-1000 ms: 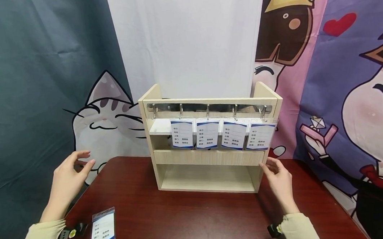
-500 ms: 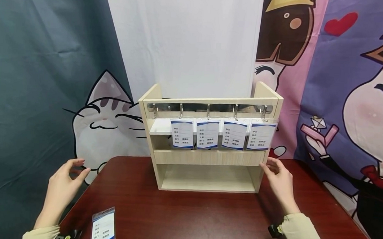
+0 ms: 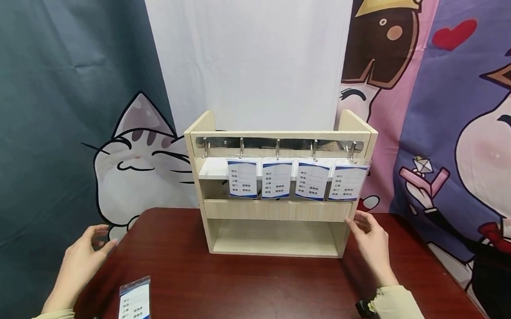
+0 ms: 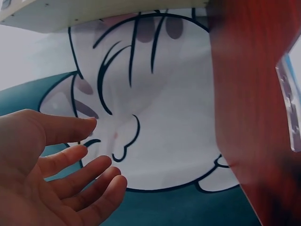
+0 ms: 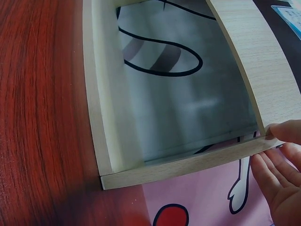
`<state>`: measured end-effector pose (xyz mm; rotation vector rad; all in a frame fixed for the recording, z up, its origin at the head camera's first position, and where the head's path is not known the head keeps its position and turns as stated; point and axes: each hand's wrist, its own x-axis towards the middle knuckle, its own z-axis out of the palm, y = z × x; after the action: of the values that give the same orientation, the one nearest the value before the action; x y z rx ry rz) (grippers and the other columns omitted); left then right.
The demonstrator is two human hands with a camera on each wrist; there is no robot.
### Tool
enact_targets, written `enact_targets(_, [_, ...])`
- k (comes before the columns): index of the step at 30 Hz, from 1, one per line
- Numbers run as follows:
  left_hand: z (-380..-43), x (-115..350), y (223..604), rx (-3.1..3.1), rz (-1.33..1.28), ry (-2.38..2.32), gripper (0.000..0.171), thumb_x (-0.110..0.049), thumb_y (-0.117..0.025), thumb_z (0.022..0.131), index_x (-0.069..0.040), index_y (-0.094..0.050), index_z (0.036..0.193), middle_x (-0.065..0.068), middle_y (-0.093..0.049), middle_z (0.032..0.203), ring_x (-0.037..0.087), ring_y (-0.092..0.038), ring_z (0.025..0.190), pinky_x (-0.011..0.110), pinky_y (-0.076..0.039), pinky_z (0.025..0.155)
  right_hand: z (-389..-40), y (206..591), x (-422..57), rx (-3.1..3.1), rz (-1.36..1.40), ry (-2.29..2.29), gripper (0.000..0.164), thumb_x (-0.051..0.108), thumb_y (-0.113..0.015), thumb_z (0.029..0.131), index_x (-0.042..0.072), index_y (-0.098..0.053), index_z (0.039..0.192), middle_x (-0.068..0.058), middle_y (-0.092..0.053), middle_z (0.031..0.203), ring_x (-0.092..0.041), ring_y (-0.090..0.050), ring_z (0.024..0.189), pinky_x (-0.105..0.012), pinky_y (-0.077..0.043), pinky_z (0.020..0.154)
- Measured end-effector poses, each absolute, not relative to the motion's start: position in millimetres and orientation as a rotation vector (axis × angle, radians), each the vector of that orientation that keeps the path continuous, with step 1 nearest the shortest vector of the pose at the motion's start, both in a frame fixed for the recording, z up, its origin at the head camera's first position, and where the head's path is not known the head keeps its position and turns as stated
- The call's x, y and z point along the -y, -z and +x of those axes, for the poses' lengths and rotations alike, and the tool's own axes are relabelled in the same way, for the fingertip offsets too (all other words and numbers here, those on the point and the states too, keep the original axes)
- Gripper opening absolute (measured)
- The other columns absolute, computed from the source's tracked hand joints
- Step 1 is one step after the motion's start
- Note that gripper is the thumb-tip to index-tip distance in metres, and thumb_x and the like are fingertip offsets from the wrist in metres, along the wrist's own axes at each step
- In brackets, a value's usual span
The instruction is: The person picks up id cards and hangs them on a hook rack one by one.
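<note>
My right hand (image 3: 370,245) holds the right side panel of a pale wooden desk shelf (image 3: 279,211). In the right wrist view, the thumb (image 5: 284,133) lies on the panel's front edge and the fingers are at its outer face. My left hand (image 3: 78,263) is in the air by the table's left edge, fingers loosely bent and holding nothing. Near it on the table lies a badge in a clear holder (image 3: 135,302), partly seen in the left wrist view. Several similar badges (image 3: 276,180) hang in a row across the shelf from metal hooks (image 3: 277,148).
The leftmost hook (image 3: 205,147) bears no badge. The shelf stands on a dark red wooden table (image 3: 248,294). Behind it hang printed cloths with a cartoon cat (image 3: 142,168) and other figures.
My left hand has moved down and a little left, still holding nothing. The right hand stays at the shelf's side, and the badges hang as before.
</note>
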<state>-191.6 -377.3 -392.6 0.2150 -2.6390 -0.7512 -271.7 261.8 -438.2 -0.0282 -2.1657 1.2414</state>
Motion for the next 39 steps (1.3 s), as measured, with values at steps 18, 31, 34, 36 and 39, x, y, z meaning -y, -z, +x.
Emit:
enact_targets(18, [-202, 402, 424, 2.845, 0.157, 0.762, 0.063, -0.034, -0.069, 0.096, 0.011, -0.047, 0.134, 0.036, -0.056, 0.127, 0.04, -0.063, 0.098, 0.052, -0.05, 0.078, -272, 441, -262, 2.165, -0.029, -1.248, 0.037, 0.023, -0.075, 0.094, 0.001, -0.067, 0.123, -0.018, -0.072, 0.112, 0.021, -0.053, 0.086, -0.001, -0.042, 0.076])
enact_targets(31, [-206, 409, 442, 3.026, 0.159, 0.861, 0.073, -0.039, -0.071, 0.093, 0.014, -0.045, 0.137, 0.037, -0.053, 0.129, 0.053, -0.052, 0.116, 0.061, -0.047, 0.087, -273, 439, -262, 2.168, -0.029, -1.245, 0.038, 0.024, -0.075, 0.094, 0.002, -0.066, 0.124, -0.018, -0.072, 0.113, 0.021, -0.052, 0.086, 0.0, -0.042, 0.076])
enact_targets(34, [-206, 411, 447, 3.053, 0.173, 0.886, 0.073, -0.039, -0.072, 0.092, 0.014, -0.046, 0.136, 0.037, -0.052, 0.13, 0.052, -0.053, 0.115, 0.06, -0.048, 0.086, -272, 439, -261, 2.175, -0.034, -1.239, 0.038, 0.024, -0.075, 0.094, 0.002, -0.066, 0.124, -0.018, -0.072, 0.113, 0.022, -0.052, 0.086, 0.0, -0.042, 0.075])
enact_targets(36, [-205, 412, 450, 3.066, 0.19, 0.901, 0.071, -0.036, -0.073, 0.091, 0.014, -0.047, 0.135, 0.038, -0.052, 0.13, 0.051, -0.054, 0.113, 0.059, -0.048, 0.085, -271, 440, -260, 2.18, -0.038, -1.239, 0.037, 0.024, -0.075, 0.094, 0.002, -0.067, 0.123, -0.017, -0.072, 0.112, 0.021, -0.052, 0.085, -0.001, -0.042, 0.075])
enact_targets(39, [-205, 413, 455, 3.074, 0.193, 0.919, 0.068, -0.031, -0.075, 0.09, 0.014, -0.048, 0.133, 0.038, -0.052, 0.128, 0.05, -0.055, 0.111, 0.059, -0.048, 0.085, -271, 439, -260, 2.182, -0.036, -1.236, 0.037, 0.023, -0.075, 0.094, 0.002, -0.067, 0.123, -0.017, -0.072, 0.112, 0.021, -0.052, 0.085, -0.001, -0.042, 0.075])
